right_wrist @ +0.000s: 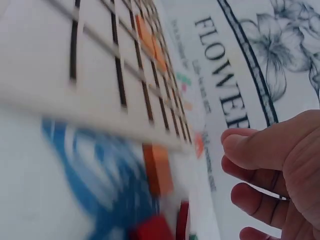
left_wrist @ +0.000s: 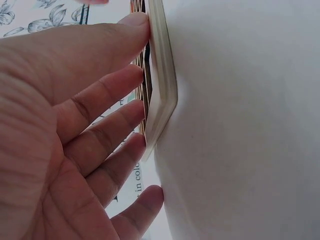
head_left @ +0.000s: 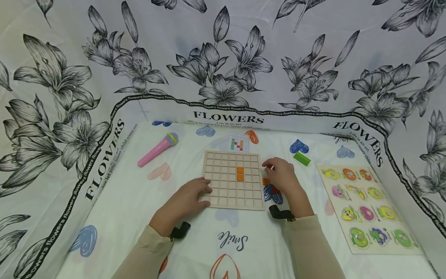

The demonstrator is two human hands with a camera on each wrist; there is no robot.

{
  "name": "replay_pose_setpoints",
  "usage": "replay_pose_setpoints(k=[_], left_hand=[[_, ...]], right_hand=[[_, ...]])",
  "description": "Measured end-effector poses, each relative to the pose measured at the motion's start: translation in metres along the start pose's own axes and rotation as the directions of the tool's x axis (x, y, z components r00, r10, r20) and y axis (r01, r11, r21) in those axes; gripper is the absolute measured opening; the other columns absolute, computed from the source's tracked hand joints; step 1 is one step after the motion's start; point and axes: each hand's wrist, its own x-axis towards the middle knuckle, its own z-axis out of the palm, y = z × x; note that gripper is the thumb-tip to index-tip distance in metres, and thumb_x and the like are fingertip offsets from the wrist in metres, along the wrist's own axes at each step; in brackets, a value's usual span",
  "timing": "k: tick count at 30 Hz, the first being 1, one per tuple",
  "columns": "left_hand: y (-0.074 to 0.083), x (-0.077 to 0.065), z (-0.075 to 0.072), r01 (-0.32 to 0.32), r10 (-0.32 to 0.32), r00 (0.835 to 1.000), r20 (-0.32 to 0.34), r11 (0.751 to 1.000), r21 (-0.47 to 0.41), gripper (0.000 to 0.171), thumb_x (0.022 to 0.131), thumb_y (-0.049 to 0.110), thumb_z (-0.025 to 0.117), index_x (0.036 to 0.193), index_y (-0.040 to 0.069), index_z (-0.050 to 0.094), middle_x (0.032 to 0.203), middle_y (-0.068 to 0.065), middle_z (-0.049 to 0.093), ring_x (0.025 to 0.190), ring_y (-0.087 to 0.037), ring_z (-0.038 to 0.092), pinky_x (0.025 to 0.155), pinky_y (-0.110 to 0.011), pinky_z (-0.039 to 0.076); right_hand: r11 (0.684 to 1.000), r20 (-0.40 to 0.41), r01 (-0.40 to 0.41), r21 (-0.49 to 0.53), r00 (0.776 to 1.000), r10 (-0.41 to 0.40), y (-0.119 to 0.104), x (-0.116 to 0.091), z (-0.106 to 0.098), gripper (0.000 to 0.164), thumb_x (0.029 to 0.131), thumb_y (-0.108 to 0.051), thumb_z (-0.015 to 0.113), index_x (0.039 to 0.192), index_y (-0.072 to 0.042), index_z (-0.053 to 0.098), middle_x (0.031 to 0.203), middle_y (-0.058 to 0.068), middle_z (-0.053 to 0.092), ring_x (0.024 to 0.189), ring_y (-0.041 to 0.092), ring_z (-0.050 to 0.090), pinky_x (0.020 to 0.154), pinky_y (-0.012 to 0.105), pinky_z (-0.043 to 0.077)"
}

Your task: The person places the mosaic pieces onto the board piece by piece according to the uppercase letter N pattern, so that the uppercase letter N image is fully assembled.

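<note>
A wooden grid board [head_left: 223,193] lies in the middle, with two orange blocks [head_left: 240,174] in its cells. My left hand [head_left: 188,195] rests at the board's left edge, fingers spread. In the left wrist view its fingertips touch the board's rim [left_wrist: 164,75]. My right hand [head_left: 281,174] is just off the board's right side, fingers loosely bent, nothing visible between thumb and forefinger. Below it, beside the board, sits a loose orange block [right_wrist: 158,170]. Red blocks [right_wrist: 154,229] lie close by, partly hidden by the right hand in the head view.
Behind the board is a pattern card [head_left: 238,142] with coloured squares. A pink toy microphone [head_left: 156,150] lies to the back left. To the right are a green block [head_left: 301,159] and a fruit puzzle board [head_left: 376,248]. A flower-printed cloth [head_left: 223,58] hangs around the table.
</note>
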Motion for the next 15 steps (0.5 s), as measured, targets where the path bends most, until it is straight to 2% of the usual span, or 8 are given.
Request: replay_pose_setpoints(k=[3, 7, 10, 15], left_hand=[[-0.001, 0.000, -0.001, 0.002, -0.002, 1.000, 0.001, 1.000, 0.000, 0.037, 0.083, 0.020, 0.082, 0.116, 0.011, 0.069, 0.146, -0.006, 0.055, 0.144, -0.026, 0.041, 0.118, -0.044, 0.034], [-0.003, -0.001, -0.001, 0.006, -0.006, 1.000, 0.003, 1.000, -0.001, 0.037, 0.083, 0.021, 0.082, 0.117, 0.012, 0.069, 0.146, -0.005, 0.055, 0.144, -0.025, 0.041, 0.118, -0.044, 0.034], [-0.003, 0.000, 0.000, 0.010, -0.010, 1.000, -0.001, 1.000, 0.000, 0.037, 0.083, 0.021, 0.083, 0.117, 0.012, 0.069, 0.146, -0.005, 0.055, 0.144, -0.024, 0.041, 0.118, -0.044, 0.034], [-0.001, -0.001, 0.000, 0.018, -0.018, 1.000, 0.003, 1.000, -0.014, 0.038, 0.083, 0.021, 0.083, 0.117, 0.012, 0.069, 0.146, -0.005, 0.055, 0.145, -0.024, 0.040, 0.118, -0.044, 0.034]], right_hand=[[0.999, 0.014, -0.013, -0.037, 1.000, 0.013, 0.013, -0.008, -0.004, 0.020, 0.096, -0.017, 0.067, 0.114, -0.016, 0.074, 0.104, 0.001, 0.070, 0.095, 0.025, 0.058, 0.091, 0.051, 0.037], [0.996, 0.052, 0.034, -0.081, 0.998, -0.030, 0.022, -0.018, 0.001, 0.023, 0.094, -0.021, 0.071, 0.116, -0.017, 0.075, 0.109, 0.001, 0.071, 0.102, 0.026, 0.059, 0.092, 0.053, 0.037], [0.992, 0.056, 0.071, -0.107, 0.996, -0.065, 0.022, -0.023, 0.007, 0.023, 0.093, -0.023, 0.073, 0.115, -0.018, 0.076, 0.109, 0.000, 0.070, 0.104, 0.025, 0.059, 0.093, 0.054, 0.037], [0.989, 0.046, 0.069, -0.132, 0.997, -0.063, 0.020, -0.026, 0.009, 0.022, 0.091, -0.025, 0.075, 0.112, -0.018, 0.077, 0.107, 0.001, 0.068, 0.103, 0.026, 0.059, 0.094, 0.057, 0.038]])
